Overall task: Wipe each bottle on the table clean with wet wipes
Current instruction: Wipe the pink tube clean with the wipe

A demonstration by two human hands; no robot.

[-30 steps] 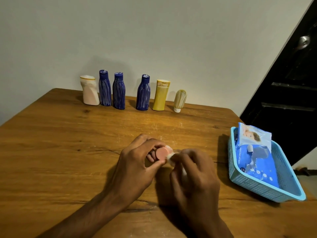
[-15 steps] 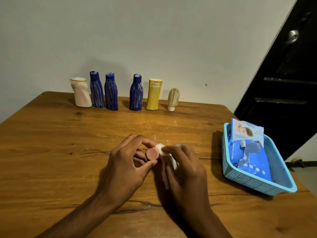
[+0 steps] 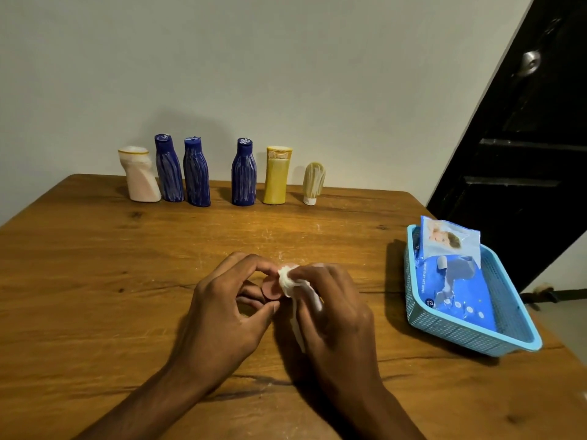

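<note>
**Wiping the pink-capped bottle**

Wooden worktop (image 3: 95,281) carries six streaked bottles (image 3: 197,173) along the wall. Your left hand (image 3: 222,312) pinches a small pink-capped bottle (image 3: 270,291); your right hand (image 3: 333,312) fingers press a white wet wipe (image 3: 290,282) against it. Blue plastic basket (image 3: 476,338) sits right.

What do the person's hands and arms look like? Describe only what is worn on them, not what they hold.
Both the left hand and the right hand are bare: no gloves, and no rings show on the visible fingers. Both forearms are bare too, with no sleeve, watch or band in view down to the bottom edge of the picture. No marks or writing show on them.
</note>
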